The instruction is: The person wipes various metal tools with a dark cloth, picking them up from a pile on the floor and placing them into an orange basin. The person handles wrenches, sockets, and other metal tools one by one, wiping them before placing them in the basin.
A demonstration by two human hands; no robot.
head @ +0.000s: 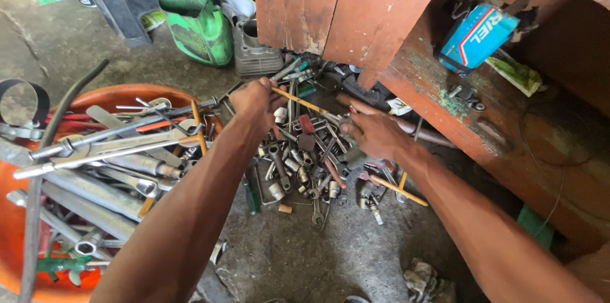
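Two hands work the tool pile (305,163): left hand (254,103) clamped on a yellow-handled screwdriver (304,103), right hand (372,132) spread open beside it, where loose sockets could scatter.

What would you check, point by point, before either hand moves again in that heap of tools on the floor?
1. Left hand has a firm hold: ok, its fingers are closed on a thin yellow-handled tool.
2. Right hand is free: cannot tell, it rests low on the tool pile and its fingers are blurred.
3. Pile is steady: not ok, sockets, wrenches and bits lie loose and crossed over each other.
4. Orange tub will not spill: not ok, long wrenches stick out over its rim.
5. Floor space near the pile: ok, bare concrete shows in front of it.
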